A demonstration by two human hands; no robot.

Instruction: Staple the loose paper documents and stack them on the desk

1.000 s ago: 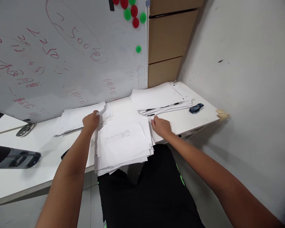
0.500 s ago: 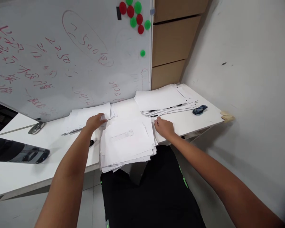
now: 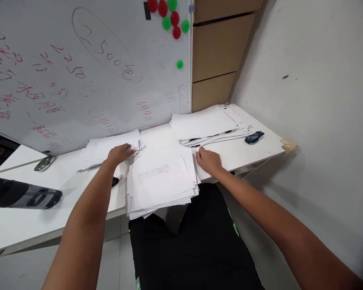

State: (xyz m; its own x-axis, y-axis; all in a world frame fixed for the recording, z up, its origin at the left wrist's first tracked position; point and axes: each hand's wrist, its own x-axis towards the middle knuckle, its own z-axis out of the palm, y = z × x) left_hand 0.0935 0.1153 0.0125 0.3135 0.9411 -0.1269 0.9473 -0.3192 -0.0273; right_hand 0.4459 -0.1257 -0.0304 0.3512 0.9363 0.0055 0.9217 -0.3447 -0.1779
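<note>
My left hand [image 3: 119,154] is at the right end of the left paper stack [image 3: 107,145], thumb and fingers pinching a sheet near its slightly lifted corner. Curled into a fist, my right hand [image 3: 208,160] rests on the white table just right of the middle stack of paper [image 3: 160,181]; nothing shows in it. That middle stack has uneven edges, overhangs the table's front edge above my lap, and bears a faint grey printed strip on its top sheet. Behind my right hand lies another paper stack [image 3: 204,123], its sheets fanned to the right.
A whiteboard [image 3: 109,88] with red writing and round magnets stands behind the table [image 3: 157,139]. Cardboard boxes [image 3: 218,48] are stacked beside it. A dark bottle [image 3: 27,193] and a computer mouse [image 3: 44,163] lie left; a small dark blue object [image 3: 254,137] lies right.
My left hand has shifted very slightly at the left stack's corner, its fingers closer together. My right fist stays in place. The view has tilted a little.
</note>
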